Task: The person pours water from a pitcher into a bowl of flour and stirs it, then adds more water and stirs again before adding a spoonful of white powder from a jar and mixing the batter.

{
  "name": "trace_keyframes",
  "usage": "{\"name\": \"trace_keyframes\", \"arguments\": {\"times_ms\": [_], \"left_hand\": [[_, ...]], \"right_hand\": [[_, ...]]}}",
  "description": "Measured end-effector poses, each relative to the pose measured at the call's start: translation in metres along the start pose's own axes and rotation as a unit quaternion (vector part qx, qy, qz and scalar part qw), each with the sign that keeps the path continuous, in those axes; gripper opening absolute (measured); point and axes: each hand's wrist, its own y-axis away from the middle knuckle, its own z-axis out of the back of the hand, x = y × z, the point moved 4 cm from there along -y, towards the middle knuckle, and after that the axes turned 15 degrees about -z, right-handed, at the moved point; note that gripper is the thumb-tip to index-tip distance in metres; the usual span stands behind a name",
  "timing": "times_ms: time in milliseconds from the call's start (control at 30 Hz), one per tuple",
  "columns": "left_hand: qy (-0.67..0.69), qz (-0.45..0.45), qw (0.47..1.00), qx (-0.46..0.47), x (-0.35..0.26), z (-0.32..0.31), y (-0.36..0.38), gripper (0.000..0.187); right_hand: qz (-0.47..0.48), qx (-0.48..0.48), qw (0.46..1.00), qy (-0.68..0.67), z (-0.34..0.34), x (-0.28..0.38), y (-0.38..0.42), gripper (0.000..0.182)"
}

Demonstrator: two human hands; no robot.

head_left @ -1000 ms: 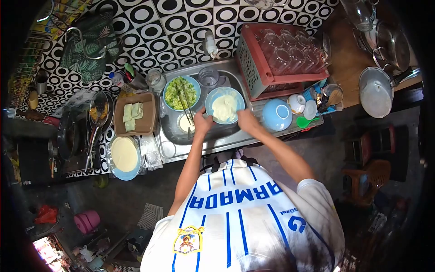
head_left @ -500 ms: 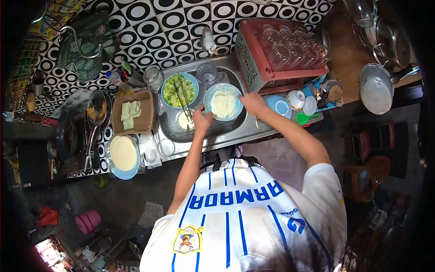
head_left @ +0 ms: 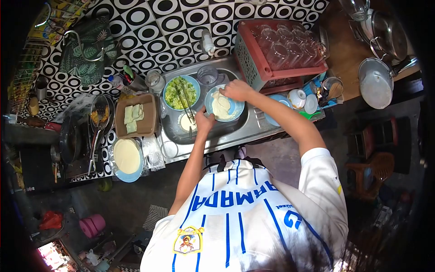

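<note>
A light-blue plate [head_left: 236, 110] holds a soft pale wrapper [head_left: 221, 107], creased and partly folded. My left hand [head_left: 206, 122] grips the plate's near left rim, with the thumb on the edge. Over the far side of the plate, my right hand [head_left: 236, 90] has its fingers closed at the wrapper's upper edge; the fingertips are small and partly hidden. Just left stands a blue bowl [head_left: 198, 87] of chopped green and yellow filling, with metal tongs [head_left: 185, 97] lying across it. Below it sits a small bowl of white paste [head_left: 187, 121].
A brown tray [head_left: 154, 122] with folded pale parcels and a plate of round wrappers [head_left: 127, 156] stand left. The bowls rest over a steel sink [head_left: 213, 140]. A red rack of glasses [head_left: 267, 72] stands right, beside small dishes [head_left: 297, 99]. A pan [head_left: 99, 111] is far left.
My right hand has moved from the plate's right rim up and left to the wrapper's far edge. The wrapper's right side is now folded inward. My left hand stays on the rim.
</note>
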Motion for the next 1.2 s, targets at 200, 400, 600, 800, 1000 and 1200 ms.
{"name": "trace_keyframes", "arguments": {"times_ms": [200,400,600,800,1000,1200], "left_hand": [[0.025,0.039,0.999,-0.007,-0.018,0.000,0.000,0.047],[0.005,0.024,1.000,0.009,-0.012,0.000,-0.001,0.049],[-0.021,-0.031,0.999,-0.020,0.018,-0.003,-0.003,0.045],[0.100,0.102,0.989,-0.026,-0.009,0.003,0.001,0.048],[0.134,0.049,0.990,0.002,0.027,0.001,-0.002,0.046],[0.123,0.094,0.988,-0.028,-0.017,0.000,0.006,0.046]], "right_hand": [[-0.138,0.088,0.983,-0.086,-0.037,-0.009,0.077,0.036],[-0.245,0.069,0.933,-0.255,-0.004,0.037,0.081,0.030],[-0.281,0.006,0.947,-0.155,0.017,-0.004,0.015,0.023],[-0.127,0.000,0.991,-0.052,0.024,0.059,-0.051,0.011],[0.074,-0.021,0.997,-0.016,0.004,0.113,0.046,0.011],[0.002,0.023,1.000,-0.008,0.024,0.019,0.029,0.021]]}}
